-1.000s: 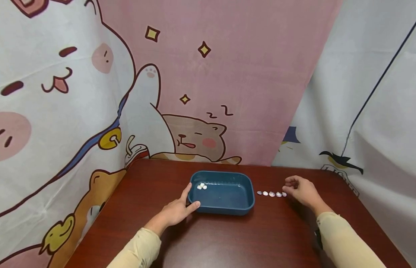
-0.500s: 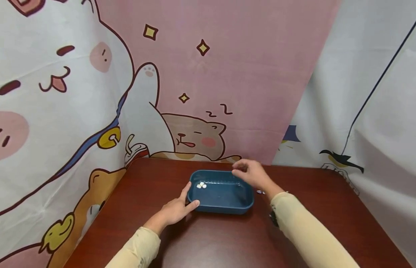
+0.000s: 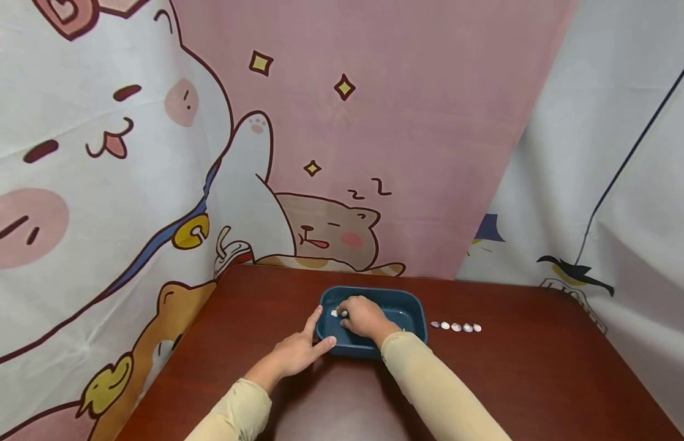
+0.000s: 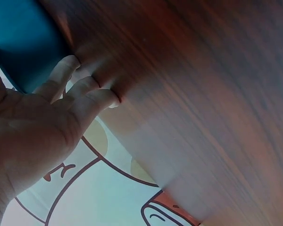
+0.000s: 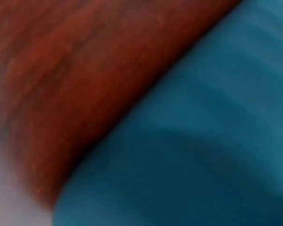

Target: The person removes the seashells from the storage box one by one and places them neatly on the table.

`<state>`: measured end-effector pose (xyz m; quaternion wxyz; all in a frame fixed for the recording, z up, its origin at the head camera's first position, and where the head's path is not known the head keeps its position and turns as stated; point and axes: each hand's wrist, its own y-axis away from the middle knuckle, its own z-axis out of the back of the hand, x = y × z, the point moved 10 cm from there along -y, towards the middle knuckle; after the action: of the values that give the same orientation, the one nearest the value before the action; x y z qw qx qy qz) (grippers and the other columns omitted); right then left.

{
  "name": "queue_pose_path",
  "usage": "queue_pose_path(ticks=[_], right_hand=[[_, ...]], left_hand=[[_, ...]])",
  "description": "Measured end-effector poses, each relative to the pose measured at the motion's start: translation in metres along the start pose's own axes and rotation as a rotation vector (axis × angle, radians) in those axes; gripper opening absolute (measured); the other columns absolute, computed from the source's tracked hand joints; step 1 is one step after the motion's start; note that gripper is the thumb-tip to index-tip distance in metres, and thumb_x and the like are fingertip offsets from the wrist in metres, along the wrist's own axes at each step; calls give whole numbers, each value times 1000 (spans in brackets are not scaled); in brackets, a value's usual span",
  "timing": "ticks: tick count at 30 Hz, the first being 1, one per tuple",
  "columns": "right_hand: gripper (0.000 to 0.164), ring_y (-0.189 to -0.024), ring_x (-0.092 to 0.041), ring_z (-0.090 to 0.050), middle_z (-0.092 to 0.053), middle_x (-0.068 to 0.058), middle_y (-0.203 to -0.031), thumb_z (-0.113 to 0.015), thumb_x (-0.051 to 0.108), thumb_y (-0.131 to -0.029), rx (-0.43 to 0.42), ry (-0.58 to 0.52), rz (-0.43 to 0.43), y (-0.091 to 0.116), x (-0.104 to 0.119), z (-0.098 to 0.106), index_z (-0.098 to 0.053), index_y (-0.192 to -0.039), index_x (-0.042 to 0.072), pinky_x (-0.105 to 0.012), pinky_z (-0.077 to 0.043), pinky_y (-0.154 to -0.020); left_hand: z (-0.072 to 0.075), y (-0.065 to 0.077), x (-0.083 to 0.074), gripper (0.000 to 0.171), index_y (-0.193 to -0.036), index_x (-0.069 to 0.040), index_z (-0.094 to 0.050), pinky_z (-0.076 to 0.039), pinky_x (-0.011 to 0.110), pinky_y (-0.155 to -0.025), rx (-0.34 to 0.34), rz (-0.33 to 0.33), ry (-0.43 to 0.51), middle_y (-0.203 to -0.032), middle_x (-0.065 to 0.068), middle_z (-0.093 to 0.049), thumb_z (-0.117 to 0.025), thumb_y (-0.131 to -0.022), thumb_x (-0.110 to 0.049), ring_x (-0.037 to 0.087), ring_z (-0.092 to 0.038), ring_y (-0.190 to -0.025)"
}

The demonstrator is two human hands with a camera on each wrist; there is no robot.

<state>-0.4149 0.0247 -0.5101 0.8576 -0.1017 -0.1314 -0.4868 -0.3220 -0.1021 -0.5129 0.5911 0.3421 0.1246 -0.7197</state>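
A blue rectangular tray stands on the table with small white shells at its left end. My left hand rests against the tray's left side, thumb and fingers spread; the left wrist view shows several of its fingers extended beside the tray wall. My right hand reaches down inside the tray, its fingertips and thumb around one shell. Whether they pinch it is too small to tell. The right wrist view shows only the tray wall and table, not the hand.
Several small shells lie in a row on the reddish-brown wooden table, to the right of the tray. Behind the table hangs a cloth backdrop printed with cartoon animals.
My right hand has moved left from the end of the shell row, over the tray's right end, and down to the shells inside. The left hand stays at the tray's side.
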Motion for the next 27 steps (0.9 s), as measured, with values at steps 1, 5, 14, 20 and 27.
queue_pose_path(ticks=[1,5,14,20,27], right_hand=[[27,-115,-25,-73,-79,-8,-121,-80,18,-97,-6,9,-4,0,0,-1,-80,-123,11,-47,-58,-104],[20,-108,-23,-75,-81,-6,-114,-81,16,-96,-37,8,9,-1,-2,-1,-84,-114,10,-45,-60,-98],[15,-107,-25,-78,-83,-7,-107,-81,9,-95,-54,-63,17,5,-16,4,-86,-108,7,-44,-61,-97],[9,-92,-19,-78,-84,-2,-94,-83,18,-94,-83,-78,51,11,-19,9,-88,-97,10,-41,-63,-87],[5,-83,-13,-71,-81,-1,-90,-85,14,-92,-76,-133,28,13,-23,9,-85,-94,9,-41,-63,-84]], left_hand=[[-1,0,0,97,-174,-28,-5,-50,67,-101,1,0,-2,-136,23,-69,-53,-102,-72,35,-70,-116],[-1,1,0,96,-174,-27,-6,-50,66,-101,0,-2,4,-140,24,-68,-54,-103,-69,35,-70,-117],[2,0,0,97,-174,-27,-7,-51,66,-101,-5,-4,0,-146,26,-64,-55,-102,-70,38,-69,-121],[3,0,1,97,-174,-26,-7,-50,65,-102,-11,-4,-9,-147,26,-63,-54,-102,-72,37,-68,-122],[2,1,0,95,-174,-27,-7,-52,59,-93,-6,-10,-9,-109,17,-72,-54,-103,-70,29,-67,-101]])
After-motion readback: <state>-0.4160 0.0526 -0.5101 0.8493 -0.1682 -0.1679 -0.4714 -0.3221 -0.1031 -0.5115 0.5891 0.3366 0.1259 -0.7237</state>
